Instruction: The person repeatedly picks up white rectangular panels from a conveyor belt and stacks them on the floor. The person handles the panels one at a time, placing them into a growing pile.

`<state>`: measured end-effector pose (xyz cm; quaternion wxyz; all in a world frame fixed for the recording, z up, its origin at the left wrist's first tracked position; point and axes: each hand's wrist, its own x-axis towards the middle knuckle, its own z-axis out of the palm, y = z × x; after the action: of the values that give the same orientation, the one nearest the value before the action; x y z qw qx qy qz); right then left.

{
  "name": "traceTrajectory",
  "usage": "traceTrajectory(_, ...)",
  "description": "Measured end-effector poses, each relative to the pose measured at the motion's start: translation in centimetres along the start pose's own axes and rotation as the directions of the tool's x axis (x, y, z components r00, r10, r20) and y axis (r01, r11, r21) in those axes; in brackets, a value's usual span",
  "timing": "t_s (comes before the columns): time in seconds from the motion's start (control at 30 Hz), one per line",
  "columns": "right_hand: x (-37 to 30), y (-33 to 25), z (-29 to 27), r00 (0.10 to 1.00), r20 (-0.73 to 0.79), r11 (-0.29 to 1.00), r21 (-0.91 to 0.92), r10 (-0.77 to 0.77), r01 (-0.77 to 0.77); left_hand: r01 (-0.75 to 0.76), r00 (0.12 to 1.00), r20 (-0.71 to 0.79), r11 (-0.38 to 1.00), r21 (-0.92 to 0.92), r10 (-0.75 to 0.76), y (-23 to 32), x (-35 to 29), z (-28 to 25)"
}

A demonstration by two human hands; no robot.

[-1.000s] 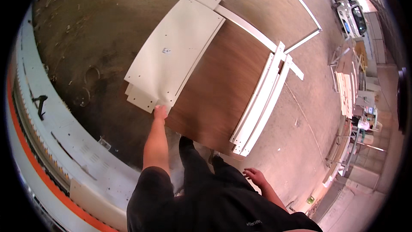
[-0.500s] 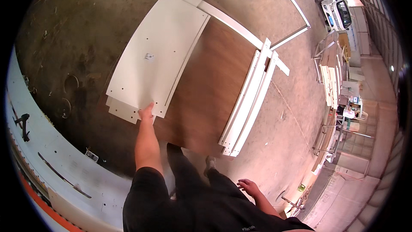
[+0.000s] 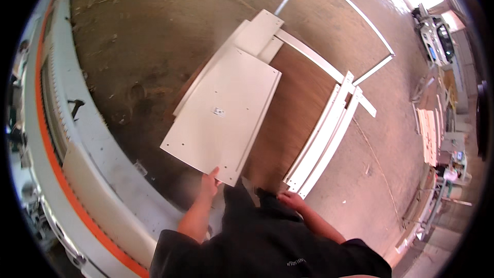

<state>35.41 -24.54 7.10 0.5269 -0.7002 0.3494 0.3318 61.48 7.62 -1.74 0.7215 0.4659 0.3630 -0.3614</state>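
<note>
My left hand (image 3: 210, 183) grips the near edge of a large white panel (image 3: 231, 134) with drilled holes, the thumb lying on its top face and the other fingers hidden underneath. The panel lies skewed over more white panels (image 3: 200, 90), which show along its far left side. A small white panel (image 3: 261, 31) sits at the far end. Beneath everything is a brown board (image 3: 290, 105). Near that board's front edge, beside the ends of several long white strips (image 3: 321, 141), my right hand (image 3: 292, 201) has its fingers curled, with nothing seen in them.
A long machine bed (image 3: 105, 139) with an orange stripe runs along my left, carrying a black clamp-like part (image 3: 76, 108). Beyond the board, a metal frame (image 3: 355, 10) rests on the concrete floor. Stacked boards (image 3: 427, 128) and a white vehicle (image 3: 436, 38) are at the right.
The large white panel has slid toward me in my left hand, baring the panels under it. My right hand has come forward to the board's near edge, its fingers now curled. The view has shifted.
</note>
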Motion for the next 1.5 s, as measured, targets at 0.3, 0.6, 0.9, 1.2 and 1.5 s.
traceTrajectory(0.3,7.2,-7.3,4.6,0.870,0.485,0.651,0.631,0.093,-0.422,-0.161,0.975,-0.171,0.980,-0.114,0.141,-10.9,-24.6,0.7)
traceTrajectory(0.6,4.8,-1.3,9.5,0.860,0.484,0.387,0.833,-0.162,-0.396,-0.478,0.816,-0.398,0.877,-0.053,0.420,-18.4,-41.0,-0.7)
traceTrajectory(0.9,-1.7,-0.6,10.8,0.733,0.595,0.562,0.747,-0.329,-0.354,-0.716,0.658,-0.491,0.676,-0.174,0.570,-28.7,-56.7,-6.6)
traceTrajectory(1.2,-14.4,6.4,15.3,0.580,0.747,0.759,0.571,-0.324,-0.311,-0.729,0.560,-0.782,0.612,-0.306,0.275,-52.3,-64.1,-12.2)
traceTrajectory(1.5,-23.1,16.2,23.7,0.355,0.920,0.951,0.247,-0.169,-0.187,-0.708,0.169,-0.980,0.678,-0.198,-0.110,-75.7,-61.5,-14.5)
